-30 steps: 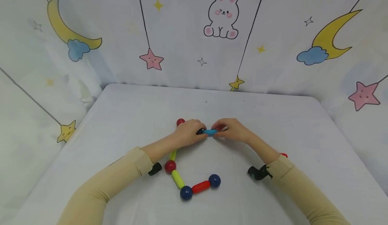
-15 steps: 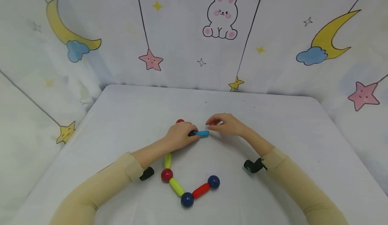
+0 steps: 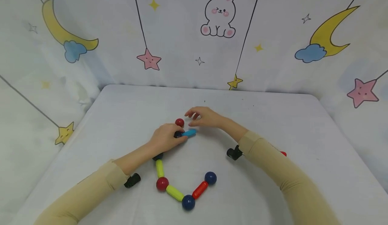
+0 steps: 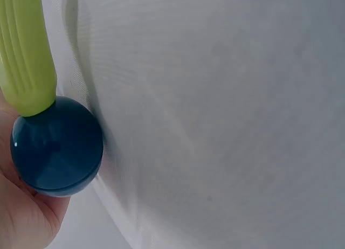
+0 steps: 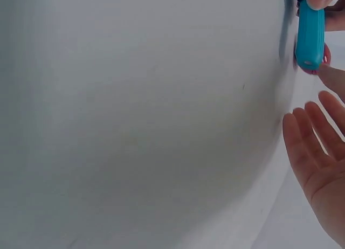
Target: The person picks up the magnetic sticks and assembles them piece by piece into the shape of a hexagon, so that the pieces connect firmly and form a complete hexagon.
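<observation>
My left hand (image 3: 165, 138) pinches a dark blue ball (image 3: 178, 134) between thumb and fingers. A light blue rod (image 3: 189, 132) sticks out from that ball to the right. Just beyond the rod, my right hand (image 3: 206, 117) holds nothing, its fingers loosely spread near a red ball (image 3: 180, 122). In the right wrist view the light blue rod (image 5: 310, 37) lies close to the right thumb; I cannot tell if they touch. Under the left wrist a second dark blue ball (image 4: 56, 146) joins a yellow-green rod (image 4: 24, 49).
The chain runs on through a yellow-green rod (image 3: 159, 168), red ball (image 3: 162, 184), another yellow-green rod (image 3: 174, 193), dark blue ball (image 3: 188, 202), red rod (image 3: 200, 190) and end ball (image 3: 210, 178). A red piece (image 3: 283, 153) lies partly behind the right sleeve on the white-covered table (image 3: 257, 110).
My right hand has let go of the light blue rod and moved left towards the red ball. The left hand has drawn the ball and rod leftward, shifting the chain.
</observation>
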`<control>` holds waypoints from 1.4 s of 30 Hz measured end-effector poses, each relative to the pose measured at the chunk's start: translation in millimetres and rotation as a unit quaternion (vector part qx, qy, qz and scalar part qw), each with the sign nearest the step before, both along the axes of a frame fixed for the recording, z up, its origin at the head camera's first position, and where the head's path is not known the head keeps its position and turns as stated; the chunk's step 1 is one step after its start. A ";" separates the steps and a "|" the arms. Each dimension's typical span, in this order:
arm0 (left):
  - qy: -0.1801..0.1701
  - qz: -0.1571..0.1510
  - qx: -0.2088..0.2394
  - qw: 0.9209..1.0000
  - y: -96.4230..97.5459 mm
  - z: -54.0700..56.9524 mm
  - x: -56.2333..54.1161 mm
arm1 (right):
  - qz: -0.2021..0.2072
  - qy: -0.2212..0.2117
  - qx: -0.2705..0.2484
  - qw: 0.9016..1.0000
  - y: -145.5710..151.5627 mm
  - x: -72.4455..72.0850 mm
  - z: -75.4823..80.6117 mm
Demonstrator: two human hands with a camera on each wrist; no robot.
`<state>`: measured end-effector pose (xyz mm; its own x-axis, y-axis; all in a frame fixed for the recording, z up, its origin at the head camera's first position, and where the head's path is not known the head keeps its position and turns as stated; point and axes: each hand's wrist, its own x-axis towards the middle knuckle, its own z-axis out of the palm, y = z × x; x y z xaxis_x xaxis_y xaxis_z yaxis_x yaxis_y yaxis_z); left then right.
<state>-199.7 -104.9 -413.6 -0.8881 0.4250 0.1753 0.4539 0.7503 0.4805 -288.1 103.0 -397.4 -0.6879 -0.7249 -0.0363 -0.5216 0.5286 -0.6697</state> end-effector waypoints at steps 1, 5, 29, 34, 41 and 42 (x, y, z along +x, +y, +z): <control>0.001 0.001 0.002 1.000 -0.8 -0.2 0.5 | 0.005 -0.002 0.000 1.000 -4.1 -0.9 -0.3; 0.008 -0.002 0.008 1.000 -2.9 -1.7 1.3 | 0.028 0.001 0.005 1.000 -17.6 -3.7 -2.7; -0.019 -0.007 0.024 1.000 -2.3 -2.8 -3.3 | -0.081 -0.037 0.026 0.996 42.5 18.2 -7.2; -0.019 -0.022 0.033 0.999 -0.2 -2.6 -5.1 | -0.077 -0.046 0.012 0.996 52.1 26.0 -9.7; -0.024 -0.031 0.031 0.999 6.1 -2.7 -8.7 | -0.075 -0.040 0.006 0.996 55.7 32.5 -12.4; -0.026 -0.032 0.031 0.999 7.2 -2.3 -9.3 | -0.075 -0.040 0.004 0.996 55.9 33.3 -12.3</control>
<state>-209.0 -97.7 -415.9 -0.8680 0.4708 0.1577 0.4732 0.6884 0.5497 -254.8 158.9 -409.7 -0.7837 -0.6129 -0.1010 -0.3803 0.6019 -0.7022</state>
